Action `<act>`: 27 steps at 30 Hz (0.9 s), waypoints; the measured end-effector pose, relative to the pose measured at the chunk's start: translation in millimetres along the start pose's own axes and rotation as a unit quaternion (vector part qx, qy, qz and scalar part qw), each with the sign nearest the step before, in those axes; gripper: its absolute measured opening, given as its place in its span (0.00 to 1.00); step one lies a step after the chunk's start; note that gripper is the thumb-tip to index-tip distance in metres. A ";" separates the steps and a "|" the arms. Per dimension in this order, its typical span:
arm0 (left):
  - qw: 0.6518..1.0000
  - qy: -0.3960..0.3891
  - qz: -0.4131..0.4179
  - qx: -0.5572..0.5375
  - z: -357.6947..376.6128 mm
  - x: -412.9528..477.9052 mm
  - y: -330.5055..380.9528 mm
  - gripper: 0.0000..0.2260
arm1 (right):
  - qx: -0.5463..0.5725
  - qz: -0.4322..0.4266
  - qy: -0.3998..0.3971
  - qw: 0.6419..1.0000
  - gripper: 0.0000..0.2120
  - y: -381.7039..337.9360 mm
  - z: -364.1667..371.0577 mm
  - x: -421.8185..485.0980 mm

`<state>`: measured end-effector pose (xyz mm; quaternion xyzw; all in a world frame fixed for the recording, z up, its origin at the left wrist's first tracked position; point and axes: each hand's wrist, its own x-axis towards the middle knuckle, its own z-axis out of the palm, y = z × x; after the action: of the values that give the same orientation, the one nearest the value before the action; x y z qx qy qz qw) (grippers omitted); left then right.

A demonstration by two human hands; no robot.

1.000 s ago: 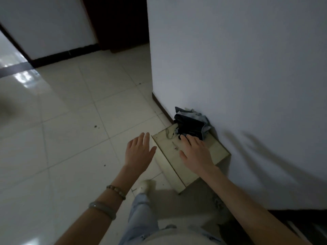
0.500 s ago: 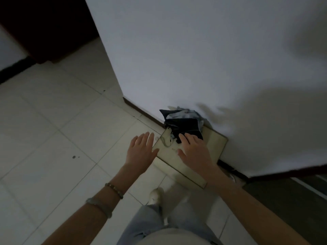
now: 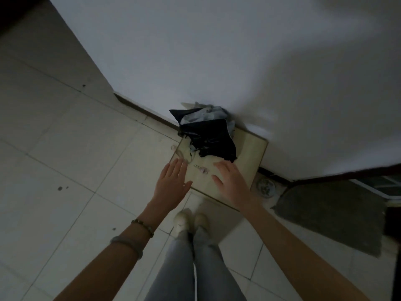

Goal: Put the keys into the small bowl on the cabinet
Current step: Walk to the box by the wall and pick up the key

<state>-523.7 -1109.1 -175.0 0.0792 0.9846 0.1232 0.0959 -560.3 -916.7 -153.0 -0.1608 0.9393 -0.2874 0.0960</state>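
Observation:
A small key (image 3: 201, 169) lies on the pale top of a low cabinet (image 3: 252, 155) that stands against the white wall. A clear glass bowl (image 3: 181, 153) sits at the cabinet's left corner, hard to make out in the dim light. My left hand (image 3: 172, 181) hovers flat and open just left of the key, its fingertips near the bowl. My right hand (image 3: 231, 181) is spread open over the cabinet top, just right of the key. Neither hand holds anything.
A dark bag with pale cloth in it (image 3: 206, 131) takes up the back of the cabinet top. A grey mat (image 3: 332, 213) lies on the tiled floor to the right, with a round floor drain (image 3: 265, 187) beside the cabinet. My feet (image 3: 191, 220) stand in front.
The view has swung down and closer over the cabinet. My right hand has drawn back from the dark bag and my left hand has come over the cabinet's left edge.

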 end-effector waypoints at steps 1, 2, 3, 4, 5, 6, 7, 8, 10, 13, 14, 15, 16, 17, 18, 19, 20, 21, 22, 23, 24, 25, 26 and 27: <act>1.000 -0.008 0.006 -0.007 16.3 7.0 -2.2 0.28 | 0.008 0.010 -0.006 1.000 0.16 9.5 13.0 4.9; 1.000 -0.017 0.014 -0.012 33.8 13.8 -5.0 0.28 | 0.014 0.018 -0.012 1.000 0.16 20.0 27.0 9.5; 0.999 -0.028 0.020 -0.015 52.3 20.4 -8.6 0.28 | 0.017 0.024 -0.015 0.999 0.15 31.1 41.9 14.1; 0.999 -0.038 0.024 -0.014 71.0 26.5 -13.5 0.28 | 0.019 0.031 -0.016 0.999 0.15 42.9 57.6 18.4; 0.999 -0.047 0.026 -0.010 89.7 32.3 -19.5 0.28 | 0.020 0.041 -0.014 0.999 0.15 54.7 73.3 23.0; 0.998 -0.054 0.028 -0.005 107.8 37.5 -25.6 0.28 | 0.021 0.057 -0.012 0.998 0.15 66.3 88.5 27.4; 0.998 -0.061 0.029 0.000 124.9 42.6 -31.1 0.28 | 0.023 0.073 -0.011 0.997 0.15 77.3 102.9 31.9; 0.997 -0.067 0.028 0.002 141.4 47.4 -35.9 0.28 | 0.025 0.087 -0.011 0.996 0.15 87.4 116.9 35.9; 0.997 -0.075 0.025 -0.001 170.2 55.8 -42.6 0.29 | 0.026 0.102 -0.014 0.994 0.14 103.7 141.8 42.9; 0.996 -0.088 0.026 0.004 199.9 62.6 -44.6 0.30 | 0.026 0.095 -0.015 0.995 0.12 118.4 170.4 47.5; 0.996 -0.090 0.026 0.005 206.1 62.7 -44.6 0.30 | 0.024 0.092 -0.021 0.995 0.13 121.7 177.2 47.9; 0.996 -0.087 0.026 0.004 211.1 62.2 -44.5 0.30 | 0.019 0.093 -0.031 0.995 0.14 124.6 182.5 47.8; 0.996 -0.084 0.025 0.004 215.3 61.1 -44.6 0.30 | 0.009 0.092 -0.043 0.995 0.15 127.0 186.8 47.4; 0.996 -0.083 0.023 0.003 218.8 59.9 -44.7 0.30 | -0.001 0.089 -0.049 0.995 0.15 129.3 190.4 46.9; 0.996 -0.081 0.020 0.001 221.5 58.7 -44.7 0.30 | -0.010 0.086 -0.049 0.995 0.15 131.1 193.3 46.4; 0.997 -0.079 0.017 -0.001 223.7 58.3 -45.0 0.30 | -0.015 0.084 -0.043 0.995 0.15 132.6 195.4 46.5; 0.997 -0.078 0.015 -0.002 225.4 58.2 -45.3 0.30 | -0.019 0.082 -0.035 0.996 0.14 133.1 196.6 47.0; 0.997 -0.081 0.014 0.000 226.8 58.5 -45.8 0.30 | -0.024 0.079 -0.027 0.996 0.12 133.5 197.4 48.2; 0.996 -0.085 0.014 0.004 228.0 58.8 -46.3 0.30 | -0.029 0.077 -0.021 0.996 0.10 133.5 197.9 49.8; 0.996 -0.089 0.014 0.009 229.3 58.8 -46.7 0.30 | -0.035 0.075 -0.015 0.996 0.08 133.7 198.4 52.0; 0.996 -0.091 0.013 0.011 230.4 58.7 -47.2 0.30 | -0.039 0.074 -0.011 0.996 0.06 134.3 198.9 54.3; 0.996 -0.092 0.010 0.011 231.1 58.5 -47.3 0.30 | -0.042 0.074 -0.009 0.996 0.05 134.9 199.4 56.3; 0.995 -0.094 0.008 0.011 231.0 58.1 -47.2 0.30 | -0.041 0.075 -0.011 0.996 0.05 135.5 199.8 57.8; 0.995 -0.098 0.008 0.014 230.1 58.2 -46.8 0.30 | -0.033 0.077 -0.015 0.996 0.05 135.7 199.8 58.7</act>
<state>-538.3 -1091.1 -415.8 0.0998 0.9713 0.1020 0.1900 -593.9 -933.1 -398.7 -0.0949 0.9564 -0.2455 0.1265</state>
